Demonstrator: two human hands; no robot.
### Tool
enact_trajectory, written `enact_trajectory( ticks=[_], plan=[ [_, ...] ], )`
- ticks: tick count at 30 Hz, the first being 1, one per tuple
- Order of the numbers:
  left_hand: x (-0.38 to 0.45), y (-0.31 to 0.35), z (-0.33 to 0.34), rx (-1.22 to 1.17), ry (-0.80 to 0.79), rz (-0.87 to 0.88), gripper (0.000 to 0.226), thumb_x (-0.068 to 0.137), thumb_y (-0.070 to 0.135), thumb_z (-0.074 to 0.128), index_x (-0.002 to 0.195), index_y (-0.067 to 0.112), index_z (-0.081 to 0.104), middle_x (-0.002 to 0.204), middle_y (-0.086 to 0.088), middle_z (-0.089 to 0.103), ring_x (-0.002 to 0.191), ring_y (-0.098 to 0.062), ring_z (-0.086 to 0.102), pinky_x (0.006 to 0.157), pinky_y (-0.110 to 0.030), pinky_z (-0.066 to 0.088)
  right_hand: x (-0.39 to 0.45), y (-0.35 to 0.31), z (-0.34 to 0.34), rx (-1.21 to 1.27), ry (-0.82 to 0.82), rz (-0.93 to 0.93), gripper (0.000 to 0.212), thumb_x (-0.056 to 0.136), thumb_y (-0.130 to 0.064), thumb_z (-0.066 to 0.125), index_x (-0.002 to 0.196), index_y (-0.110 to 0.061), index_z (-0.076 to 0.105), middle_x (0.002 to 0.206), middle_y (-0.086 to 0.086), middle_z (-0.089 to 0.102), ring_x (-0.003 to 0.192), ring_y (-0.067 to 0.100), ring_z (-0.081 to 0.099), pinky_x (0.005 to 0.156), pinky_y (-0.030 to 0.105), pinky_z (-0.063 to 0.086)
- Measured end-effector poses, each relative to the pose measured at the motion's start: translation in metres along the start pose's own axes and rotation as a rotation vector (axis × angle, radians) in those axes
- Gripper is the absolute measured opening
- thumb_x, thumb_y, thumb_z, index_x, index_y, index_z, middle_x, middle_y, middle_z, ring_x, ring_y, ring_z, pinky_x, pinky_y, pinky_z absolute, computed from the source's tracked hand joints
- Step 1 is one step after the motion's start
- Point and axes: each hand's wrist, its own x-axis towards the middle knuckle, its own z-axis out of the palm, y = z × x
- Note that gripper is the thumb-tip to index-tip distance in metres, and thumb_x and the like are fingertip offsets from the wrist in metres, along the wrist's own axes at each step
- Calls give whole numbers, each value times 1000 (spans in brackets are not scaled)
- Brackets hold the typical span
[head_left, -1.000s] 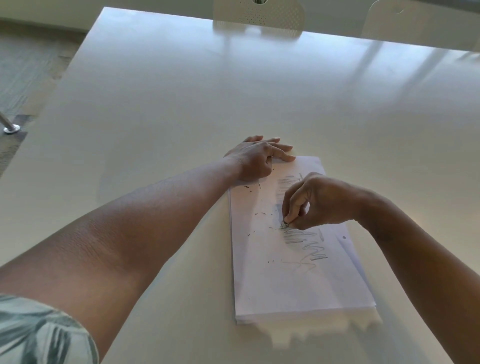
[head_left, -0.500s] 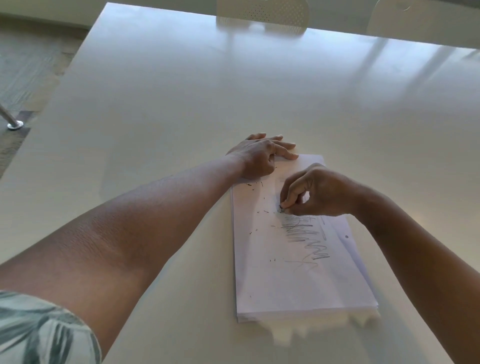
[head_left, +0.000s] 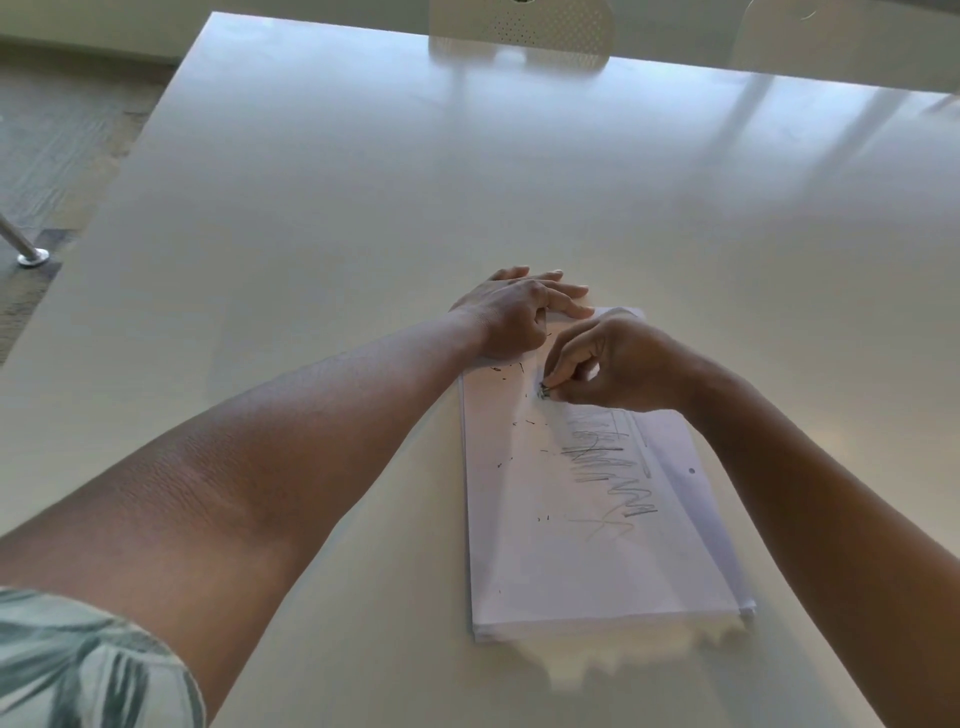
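The right grip (head_left: 613, 364) pinches a small eraser (head_left: 544, 391) against the scribbled paper stack (head_left: 571, 561), while the left grip (head_left: 511, 317) lies spread flat on its far corner.

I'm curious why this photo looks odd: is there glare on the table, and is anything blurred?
Head view: soft glare washes the far table, which mirrors a chair; the paper stack smears into blur at its near edge; the left hand, right hand and scribbles look sharp; the eraser pinched by the right hand is too small to make out well.
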Motion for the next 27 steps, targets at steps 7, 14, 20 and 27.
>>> enact_trajectory(
  ticks=[7, 14, 20, 27],
  plan=[
    [1, 1, 0, -11, 9, -13, 67, 93, 5, 38, 137, 50, 59, 156, 28, 40, 152, 3, 21, 127, -32, 8, -26, -5, 4, 29, -169, -81, 11, 74, -4, 81, 78, -14, 80, 84, -10, 74, 71, 4, 66, 70, 17, 51],
    [0, 1, 0, -7, 7, -12, 66, 95, 5, 37, 138, 50, 58, 156, 29, 40, 152, 3, 21, 127, -32, 7, -22, -9, -3, 47, -311, -14, 9, 75, -14, 82, 84, -18, 81, 87, -12, 74, 75, 9, 69, 76, 34, 57],
    [0, 1, 0, -2, 2, -7, 67, 94, 5, 37, 138, 51, 58, 156, 29, 39, 152, 3, 21, 127, -32, 7, -12, -2, 12, 57, -48, -65, 5, 75, -10, 82, 79, -12, 80, 85, -8, 74, 71, 12, 68, 71, 38, 59],
    [0, 0, 0, -1, 11, -3, 64, 96, 6, 37, 138, 50, 58, 156, 28, 40, 152, 1, 21, 127, -31, 7, -24, -8, 4, 57, -293, -50, 8, 76, -13, 82, 84, -16, 81, 89, -11, 74, 77, 7, 68, 77, 24, 54]
  ],
)
